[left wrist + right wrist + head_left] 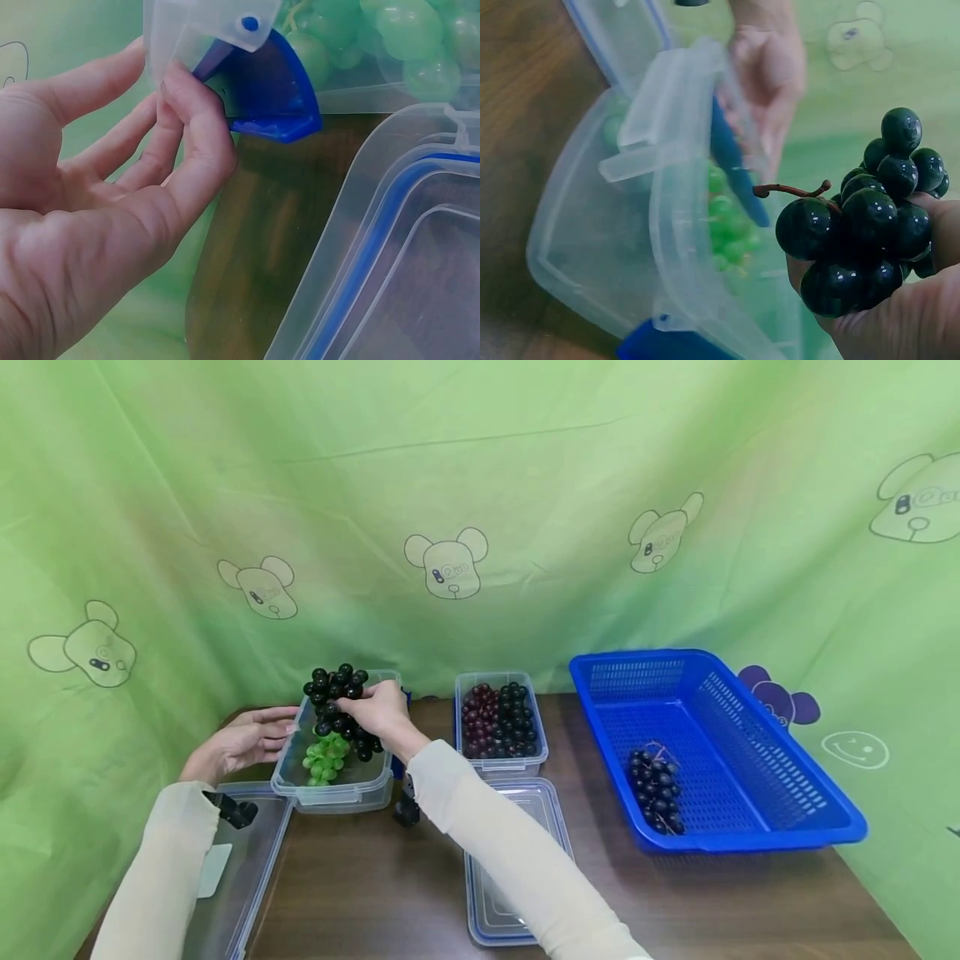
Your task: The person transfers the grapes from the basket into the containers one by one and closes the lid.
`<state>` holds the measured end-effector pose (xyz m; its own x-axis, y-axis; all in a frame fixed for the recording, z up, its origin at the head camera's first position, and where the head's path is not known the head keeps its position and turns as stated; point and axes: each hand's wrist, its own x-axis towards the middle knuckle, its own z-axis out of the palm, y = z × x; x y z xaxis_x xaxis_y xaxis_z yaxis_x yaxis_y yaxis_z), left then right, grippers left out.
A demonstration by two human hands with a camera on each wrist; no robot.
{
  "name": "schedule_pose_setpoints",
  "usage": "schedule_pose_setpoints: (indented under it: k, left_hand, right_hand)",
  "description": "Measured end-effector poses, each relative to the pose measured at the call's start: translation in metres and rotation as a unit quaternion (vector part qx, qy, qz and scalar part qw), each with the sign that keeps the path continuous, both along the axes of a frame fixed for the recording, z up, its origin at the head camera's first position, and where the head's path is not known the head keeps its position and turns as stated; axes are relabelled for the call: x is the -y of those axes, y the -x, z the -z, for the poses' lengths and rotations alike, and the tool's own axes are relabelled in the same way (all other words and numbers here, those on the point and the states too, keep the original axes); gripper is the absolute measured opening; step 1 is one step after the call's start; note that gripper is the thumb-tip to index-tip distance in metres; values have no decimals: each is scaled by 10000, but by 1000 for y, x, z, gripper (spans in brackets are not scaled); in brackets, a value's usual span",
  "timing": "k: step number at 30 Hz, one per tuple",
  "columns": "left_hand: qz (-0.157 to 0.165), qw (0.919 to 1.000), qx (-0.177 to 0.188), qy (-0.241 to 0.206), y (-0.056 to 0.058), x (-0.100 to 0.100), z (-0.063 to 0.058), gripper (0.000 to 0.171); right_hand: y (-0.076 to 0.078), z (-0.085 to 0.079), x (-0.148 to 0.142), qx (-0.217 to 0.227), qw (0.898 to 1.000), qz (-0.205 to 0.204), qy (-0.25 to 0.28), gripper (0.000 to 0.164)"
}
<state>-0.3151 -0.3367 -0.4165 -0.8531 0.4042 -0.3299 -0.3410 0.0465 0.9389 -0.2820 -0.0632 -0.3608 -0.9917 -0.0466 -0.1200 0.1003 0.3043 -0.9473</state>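
Observation:
A bunch of black grapes [330, 693] is held in my right hand [384, 712], thumb and fingers round it, over a clear plastic container [333, 795]. A short brown stem [791, 190] sticks out of the bunch in the right wrist view. Inside the container lies a bunch of green grapes [326, 760]. My left hand [243, 745] is at the container's left side, fingers reaching to its wall, palm turned inward. Its fingertips touch the clear flap [210, 22] beside a blue piece [277, 94] in the left wrist view.
A second clear container [501, 764] holds dark red and black grapes. Clear lids lie in front, one [542, 802] under my right forearm, another [255, 860] by my left. At right, a blue basket [720, 777] holds a dark grape bunch [655, 789]. A green curtain [525, 468] hangs behind.

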Motion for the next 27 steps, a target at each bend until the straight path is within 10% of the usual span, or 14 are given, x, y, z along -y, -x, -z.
schedule_pose_setpoints:
  k: [8,27]
  left_hand:
    - [-63,9999,22,-101,-1,2,0,32]
    - [4,9993,32,-381,0,-2,3,31]
  right_hand:
    - [1,15,23,156,9995,282,37,38]
    - [4,34,31,260,9954,590,-703,32]
